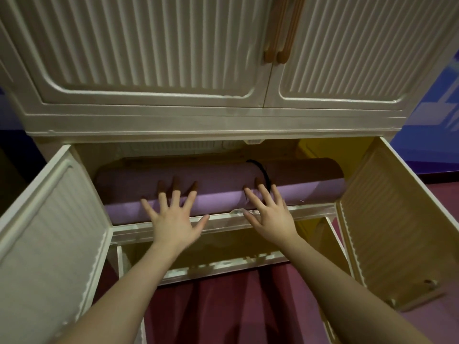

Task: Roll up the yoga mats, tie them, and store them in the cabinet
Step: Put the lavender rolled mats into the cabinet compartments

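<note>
The rolled purple yoga mat (223, 187) lies across the open cabinet (154, 120) compartment at mid-frame, a black tie (260, 170) round it. Both hands — left hand (173, 217), right hand (268, 214) — press it with flat, spread fingers. Better to push evenly, so neither end jams. The compartment's back is dark — whether another mat lies behind, I can't tell.

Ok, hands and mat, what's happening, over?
Left hand and right hand open, flat against purple mat. Mat rolled, tied with black cord, lying in cabinet. Nothing blocking.
</note>
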`<state>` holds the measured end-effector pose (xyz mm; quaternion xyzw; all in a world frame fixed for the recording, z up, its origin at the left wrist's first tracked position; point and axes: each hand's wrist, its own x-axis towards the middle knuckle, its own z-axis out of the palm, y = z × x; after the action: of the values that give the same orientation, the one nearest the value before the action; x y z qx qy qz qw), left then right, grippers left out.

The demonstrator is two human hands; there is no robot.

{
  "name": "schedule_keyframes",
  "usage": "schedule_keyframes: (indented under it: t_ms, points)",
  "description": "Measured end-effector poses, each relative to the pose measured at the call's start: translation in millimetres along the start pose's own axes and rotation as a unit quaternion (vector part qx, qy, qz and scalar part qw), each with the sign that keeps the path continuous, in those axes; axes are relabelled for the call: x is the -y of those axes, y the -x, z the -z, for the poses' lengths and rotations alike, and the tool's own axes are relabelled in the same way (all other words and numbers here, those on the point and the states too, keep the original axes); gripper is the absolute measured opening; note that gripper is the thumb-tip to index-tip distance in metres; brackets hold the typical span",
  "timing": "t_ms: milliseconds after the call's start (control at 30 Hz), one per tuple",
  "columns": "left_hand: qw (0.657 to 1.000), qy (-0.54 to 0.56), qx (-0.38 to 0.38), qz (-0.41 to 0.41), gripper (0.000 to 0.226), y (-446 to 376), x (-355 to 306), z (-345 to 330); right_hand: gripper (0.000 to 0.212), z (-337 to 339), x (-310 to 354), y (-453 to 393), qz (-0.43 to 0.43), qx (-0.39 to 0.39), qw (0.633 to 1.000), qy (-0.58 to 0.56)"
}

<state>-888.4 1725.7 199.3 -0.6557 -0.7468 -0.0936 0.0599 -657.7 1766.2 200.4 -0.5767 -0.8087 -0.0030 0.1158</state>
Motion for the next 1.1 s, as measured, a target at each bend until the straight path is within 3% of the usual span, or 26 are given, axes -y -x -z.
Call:
schedule_keyframes:
  t_ms: [367,567,900,1100]
  points:
    - [0.998,-0.055,0.031,-0.029,0.072,2.5,1.8,44.1,0.06,35.1,20.6,-1.8,-0.033,0.077,0.995,0.048]
    - [0.997,0.005,-0.058,-0.055,0.065,61.9,-6.7,79.3,0.058,46.4,54.0,40.3,0.019,0.013,0.998,0.054]
    - [0.987,0.021,-0.117,-0.108,0.061,145.3,17.8,152.6,0.054,78.0,120.9,120.0,0.063,-0.115,0.991,0.031]
    - [0.959,0.018,-0.243,-0.144,0.055,196.0,65.2,204.3,0.062,108.8,171.5,149.4,0.163,-0.163,0.973,0.023]
